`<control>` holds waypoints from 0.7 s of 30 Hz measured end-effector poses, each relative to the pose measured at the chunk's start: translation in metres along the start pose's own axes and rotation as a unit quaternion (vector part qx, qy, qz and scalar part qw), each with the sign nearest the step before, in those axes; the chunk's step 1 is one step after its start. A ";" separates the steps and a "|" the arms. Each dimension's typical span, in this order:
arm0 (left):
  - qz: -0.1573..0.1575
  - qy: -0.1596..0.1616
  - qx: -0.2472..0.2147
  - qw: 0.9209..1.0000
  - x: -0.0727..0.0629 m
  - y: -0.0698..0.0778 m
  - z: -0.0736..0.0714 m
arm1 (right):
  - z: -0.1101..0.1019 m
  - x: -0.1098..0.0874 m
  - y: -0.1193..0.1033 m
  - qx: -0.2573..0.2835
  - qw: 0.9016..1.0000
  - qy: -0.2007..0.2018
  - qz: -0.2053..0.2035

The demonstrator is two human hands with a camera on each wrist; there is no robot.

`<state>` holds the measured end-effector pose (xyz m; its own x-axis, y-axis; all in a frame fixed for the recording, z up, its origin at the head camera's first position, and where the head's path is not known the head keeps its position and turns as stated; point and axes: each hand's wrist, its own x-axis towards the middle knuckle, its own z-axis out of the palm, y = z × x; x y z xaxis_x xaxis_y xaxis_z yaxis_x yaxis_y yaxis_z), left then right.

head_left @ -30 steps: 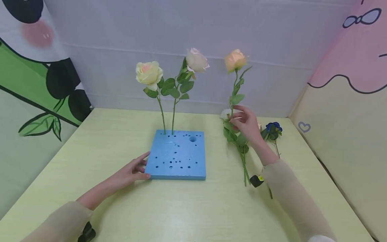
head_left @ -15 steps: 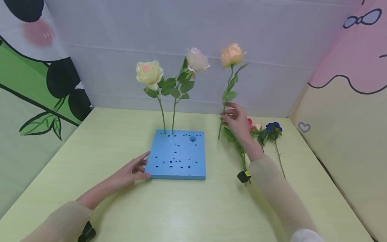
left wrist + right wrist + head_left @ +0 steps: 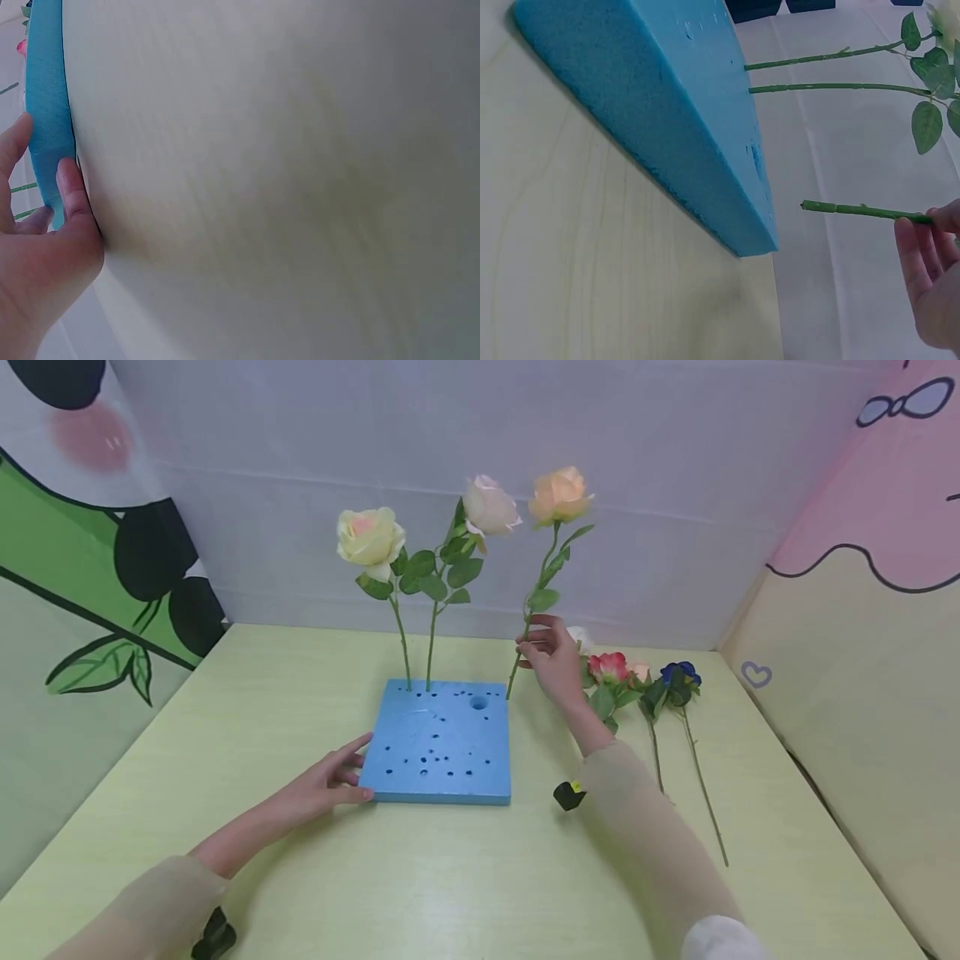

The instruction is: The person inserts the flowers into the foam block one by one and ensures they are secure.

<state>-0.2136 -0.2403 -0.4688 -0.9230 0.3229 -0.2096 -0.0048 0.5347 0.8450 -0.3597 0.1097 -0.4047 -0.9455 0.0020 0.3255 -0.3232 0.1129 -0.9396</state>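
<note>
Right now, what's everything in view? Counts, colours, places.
Table: one, pale yellow, underneath
Foam block: one, blue, table centre
Standing roses: two, cream, pale pink, block's back row
Held rose: one, peach, near block's back right corner
Loose flowers: four visible, white, red, pale peach, blue, table's right
Backdrop: one, pale lilac, behind table
Printed panels: two, multicoloured, left, right
Small items: two, black, by sleeves
Sleeves: two, beige, forearms
Left hand: one, block's left edge
Right hand: one, on held rose

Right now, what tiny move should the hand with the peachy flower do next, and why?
Perhaps the right hand should ease the peach rose slightly left, over the blue block: the stem end hangs free near the back right corner, while the cream rose and pale pink rose already stand in the block.
</note>
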 end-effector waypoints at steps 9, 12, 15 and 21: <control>-0.005 0.005 -0.001 1.000 0.001 -0.001 0.001 | 0.022 0.000 0.004 0.015 1.000 0.001 -0.012; -0.004 0.006 -0.001 1.000 0.001 -0.001 0.001 | 0.025 0.000 0.005 0.006 1.000 0.010 -0.022; 0.000 0.006 0.000 1.000 0.000 -0.001 0.001 | 0.026 0.001 0.007 0.001 0.999 0.018 -0.027; 0.004 0.006 0.003 1.000 0.000 -0.002 0.001 | 0.028 0.002 0.010 0.011 1.000 0.018 -0.009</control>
<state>-0.2131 -0.2408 -0.4703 -0.9277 0.3178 -0.1960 0.0055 0.5365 0.8439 -0.3656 0.0835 -0.4163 -0.9374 0.0363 0.3465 -0.3421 0.0919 -0.9352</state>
